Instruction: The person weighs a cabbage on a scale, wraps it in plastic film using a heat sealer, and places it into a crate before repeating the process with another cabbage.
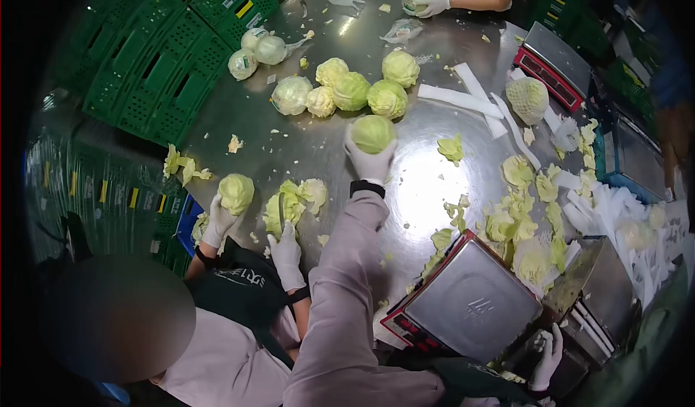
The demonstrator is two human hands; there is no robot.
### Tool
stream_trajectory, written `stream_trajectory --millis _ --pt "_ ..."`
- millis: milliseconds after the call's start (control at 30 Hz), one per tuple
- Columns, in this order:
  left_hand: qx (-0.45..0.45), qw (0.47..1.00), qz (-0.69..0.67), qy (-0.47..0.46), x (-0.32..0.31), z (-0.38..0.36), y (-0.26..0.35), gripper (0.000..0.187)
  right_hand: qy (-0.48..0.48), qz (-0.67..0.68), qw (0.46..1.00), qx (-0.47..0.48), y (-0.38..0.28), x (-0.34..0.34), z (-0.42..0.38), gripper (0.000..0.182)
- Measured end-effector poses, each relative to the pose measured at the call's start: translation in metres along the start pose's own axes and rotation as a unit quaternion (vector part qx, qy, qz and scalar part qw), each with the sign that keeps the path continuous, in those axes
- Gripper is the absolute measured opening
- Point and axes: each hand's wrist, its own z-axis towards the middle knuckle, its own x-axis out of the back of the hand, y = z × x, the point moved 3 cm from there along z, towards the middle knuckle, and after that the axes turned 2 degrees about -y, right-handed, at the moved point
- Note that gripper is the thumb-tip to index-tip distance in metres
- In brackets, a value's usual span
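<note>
My left hand [371,162], in a white glove with a black wristband, stretches out over the steel table and grips a trimmed green cabbage [373,133] from its near side. Just beyond that cabbage lies a loose row of more cabbages [351,90], some pale and some greener. At the lower right my right hand [548,358], gloved too, is raised with its fingers apart and nothing seen in it. It is beside the scale [474,298], whose flat metal plate bears nothing, and near a metal box [590,280].
To the left, a co-worker's gloved hands hold a cabbage [236,193] and a knife [281,210]. Across the table another person's hand holds a wrapped cabbage [415,2]. Cut leaves [510,222], white foam strips [467,99] and a second scale [554,66] lie rightward. Green crates [170,74] stand left.
</note>
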Motion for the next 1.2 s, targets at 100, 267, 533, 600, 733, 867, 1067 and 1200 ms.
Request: stream_trajectory --millis 100,267,533,600,733,867,1067,1200 --pt "-0.099 0.993 -0.01 -0.057 0.002 -0.045 0.049 0.106 -0.03 0.024 0.999 0.02 -0.021 -0.013 -0.007 0.039" --pt "-0.169 0.966 -0.08 -0.179 0.021 -0.135 0.131 0.114 -0.13 0.064 0.988 0.055 -0.047 -0.042 -0.014 0.037" --pt "-0.066 0.915 -0.2 -0.345 0.085 -0.266 0.183 0.108 -0.212 0.031 0.948 0.235 -0.098 -0.098 -0.028 0.043" --pt "-0.028 0.9 -0.207 -0.382 0.098 -0.296 0.177 0.105 -0.202 -0.065 0.918 0.336 -0.104 -0.099 -0.03 0.051" --pt "-0.074 0.925 -0.072 -0.365 0.129 -0.332 0.18 0.102 -0.214 -0.102 0.905 0.352 -0.109 -0.113 -0.055 0.056" --pt "-0.045 0.921 -0.065 -0.38 0.144 -0.354 0.171 0.101 -0.251 -0.089 0.919 0.29 -0.072 -0.121 -0.055 0.049" --pt "-0.038 0.907 -0.066 -0.413 0.156 -0.362 0.154 0.106 -0.281 -0.067 0.915 0.282 -0.038 -0.123 -0.053 0.041" --pt "-0.017 0.891 -0.056 -0.451 0.16 -0.358 0.152 0.116 -0.291 -0.067 0.911 0.285 -0.041 -0.123 -0.058 0.04"
